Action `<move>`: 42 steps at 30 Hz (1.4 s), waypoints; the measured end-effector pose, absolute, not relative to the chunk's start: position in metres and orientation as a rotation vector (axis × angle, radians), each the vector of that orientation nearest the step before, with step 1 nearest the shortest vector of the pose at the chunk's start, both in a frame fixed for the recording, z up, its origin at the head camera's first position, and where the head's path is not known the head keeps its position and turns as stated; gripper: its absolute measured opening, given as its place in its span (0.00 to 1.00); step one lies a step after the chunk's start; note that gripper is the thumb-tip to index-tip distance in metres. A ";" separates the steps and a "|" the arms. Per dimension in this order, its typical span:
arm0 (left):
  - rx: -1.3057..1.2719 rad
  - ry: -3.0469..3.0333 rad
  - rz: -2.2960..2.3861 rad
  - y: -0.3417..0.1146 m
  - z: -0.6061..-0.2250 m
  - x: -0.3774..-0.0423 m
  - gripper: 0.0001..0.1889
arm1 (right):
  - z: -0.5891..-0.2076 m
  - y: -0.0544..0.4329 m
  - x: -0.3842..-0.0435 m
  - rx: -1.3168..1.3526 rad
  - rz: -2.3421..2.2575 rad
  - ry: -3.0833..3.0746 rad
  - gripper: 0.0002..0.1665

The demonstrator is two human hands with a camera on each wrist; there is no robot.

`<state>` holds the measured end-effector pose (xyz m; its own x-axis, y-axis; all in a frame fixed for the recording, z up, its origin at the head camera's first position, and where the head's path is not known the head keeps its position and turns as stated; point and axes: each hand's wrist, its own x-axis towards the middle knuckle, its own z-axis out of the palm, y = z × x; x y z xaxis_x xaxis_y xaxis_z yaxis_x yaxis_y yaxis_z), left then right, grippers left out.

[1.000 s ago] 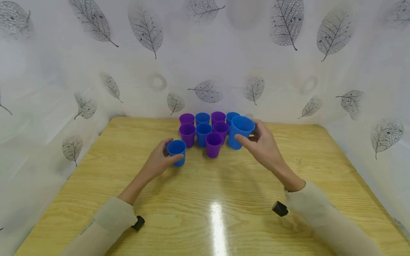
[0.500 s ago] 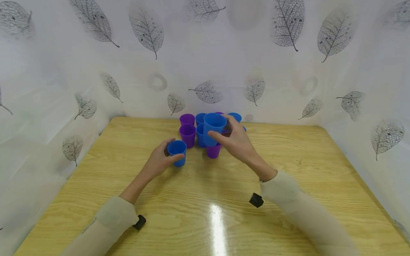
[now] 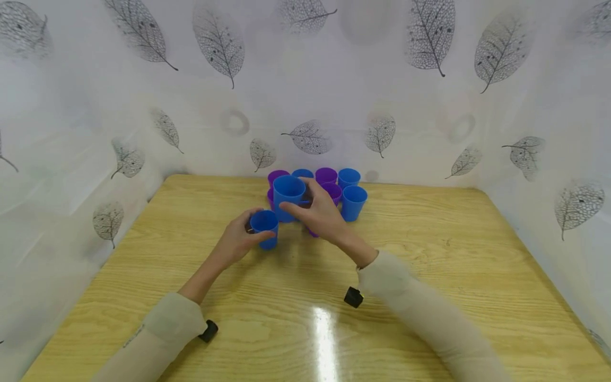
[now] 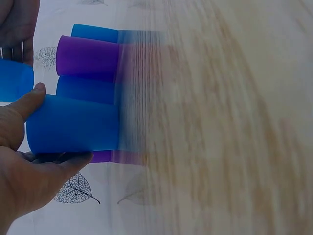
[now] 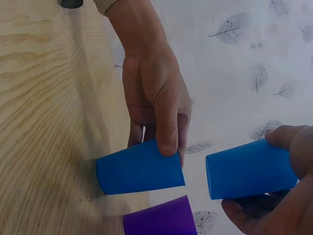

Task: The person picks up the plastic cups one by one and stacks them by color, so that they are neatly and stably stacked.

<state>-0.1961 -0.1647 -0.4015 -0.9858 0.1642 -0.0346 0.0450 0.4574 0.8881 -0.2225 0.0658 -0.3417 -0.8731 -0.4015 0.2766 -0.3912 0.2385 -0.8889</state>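
Note:
My left hand (image 3: 234, 240) grips a blue cup (image 4: 73, 125), thumb on one side and fingers on the other. That cup stands upright with its base on or close to the table. My right hand (image 3: 324, 213) holds another blue cup (image 3: 286, 193) in the air, beside and slightly above the left one. In the right wrist view, the raised cup's base (image 5: 208, 177) faces the other cup's rim, with a gap between them. Behind the hands stand several purple cups (image 3: 326, 175) and blue cups (image 3: 354, 206); the raised cup and right hand partly hide them.
The cups stand on a wooden table (image 3: 429, 254) near its back edge. A pale curtain (image 3: 305, 74) with leaf prints hangs behind and at both sides. Small black devices (image 3: 354, 297) sit at both wrists.
My right hand has carried its blue cup left, across the front of the group, to beside the left hand's cup. The left hand has barely moved and still grips its cup.

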 end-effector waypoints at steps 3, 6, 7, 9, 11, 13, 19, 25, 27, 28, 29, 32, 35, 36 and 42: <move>0.207 2.575 1.572 -0.165 -0.401 -0.195 0.38 | -0.343 0.056 -0.222 -0.805 -1.790 2.421 0.38; 0.223 2.571 1.577 -0.166 -0.400 -0.195 0.37 | -0.343 0.048 -0.220 -0.796 -1.776 2.406 0.38; 0.225 2.573 1.575 -0.166 -0.400 -0.195 0.38 | -0.343 0.045 -0.219 -0.789 -1.764 2.410 0.38; 0.236 2.575 1.571 -0.166 -0.401 -0.195 0.38 | -0.345 0.040 -0.219 -0.783 -1.741 2.424 0.38; 0.235 2.577 1.573 -0.167 -0.401 -0.195 0.39 | -0.347 0.036 -0.219 -0.786 -1.733 2.437 0.39; 0.237 2.581 1.570 -0.167 -0.402 -0.196 0.38 | -0.350 0.032 -0.220 -0.797 -1.738 2.442 0.39; 0.237 2.579 1.573 -0.168 -0.404 -0.197 0.39 | -0.360 0.023 -0.222 -0.819 -1.707 2.463 0.39; 0.300 2.574 1.609 -0.169 -0.403 -0.197 0.39 | -0.365 0.020 -0.221 -0.843 -1.684 2.463 0.41; 0.319 2.582 1.608 -0.168 -0.403 -0.198 0.39 | -0.366 0.020 -0.221 -0.848 -1.692 2.455 0.41; 0.327 2.586 1.607 -0.168 -0.403 -0.199 0.38 | -0.366 0.020 -0.221 -0.852 -1.694 2.453 0.41; 0.331 2.594 1.603 -0.167 -0.404 -0.199 0.38 | -0.367 0.020 -0.220 -0.857 -1.697 2.450 0.40; 0.339 2.610 1.597 -0.167 -0.405 -0.199 0.37 | -0.368 0.022 -0.220 -0.867 -1.706 2.446 0.41; 0.334 2.630 1.586 -0.167 -0.405 -0.199 0.35 | -0.371 0.024 -0.221 -0.867 -1.710 2.456 0.41; 0.328 2.634 1.582 -0.167 -0.405 -0.199 0.35 | -0.372 0.025 -0.222 -0.867 -1.711 2.459 0.41; 0.250 2.642 1.563 -0.167 -0.403 -0.198 0.35 | -0.373 0.030 -0.224 -0.878 -1.729 2.462 0.40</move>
<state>-0.1976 -0.1669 -0.4035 -0.9849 0.1706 0.0296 0.1081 0.4720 0.8749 -0.2236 0.0302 -0.3732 -0.8431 -0.4443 0.3029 -0.4356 0.2342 -0.8691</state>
